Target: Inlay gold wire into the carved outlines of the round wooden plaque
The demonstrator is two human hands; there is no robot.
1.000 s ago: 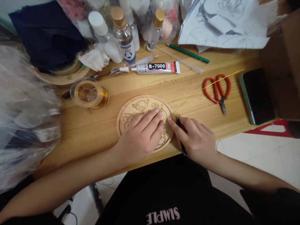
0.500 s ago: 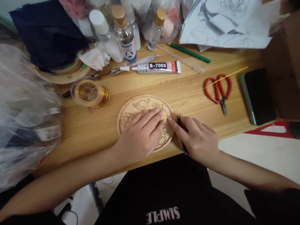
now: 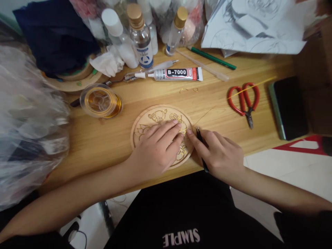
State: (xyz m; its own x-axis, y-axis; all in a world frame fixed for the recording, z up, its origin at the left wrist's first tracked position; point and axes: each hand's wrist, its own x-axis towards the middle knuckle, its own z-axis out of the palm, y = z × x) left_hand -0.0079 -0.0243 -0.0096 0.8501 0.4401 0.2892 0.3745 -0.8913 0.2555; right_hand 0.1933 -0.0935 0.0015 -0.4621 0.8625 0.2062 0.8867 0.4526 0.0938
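A round wooden plaque (image 3: 137, 123) with a raised rim lies near the table's front edge, decorated with gold wire outlines (image 3: 157, 115) of flowers and curls. My left hand (image 3: 157, 148) rests palm down across its middle, fingers stretched out, hiding part of the pattern. My right hand (image 3: 223, 152) is beside the plaque, closed around black tweezers (image 3: 199, 134) whose tips point away from me. The right index fingertip touches the plaque's right side near the left fingertips. A thin gold wire (image 3: 207, 111) runs from the plaque's edge across the table.
Red-handled pliers (image 3: 249, 116) lie to the right, beside a phone (image 3: 289, 109). A spool of gold wire (image 3: 101, 101) stands to the left. Behind are a glue tube (image 3: 178, 74), a green pencil (image 3: 212, 58), several bottles (image 3: 141, 41) and paper drawings (image 3: 254, 27). A plastic bag (image 3: 31, 131) fills the left side.
The whole view has shifted slightly, so table items appear a little further right. Both hands keep the same hold and place on the plaque.
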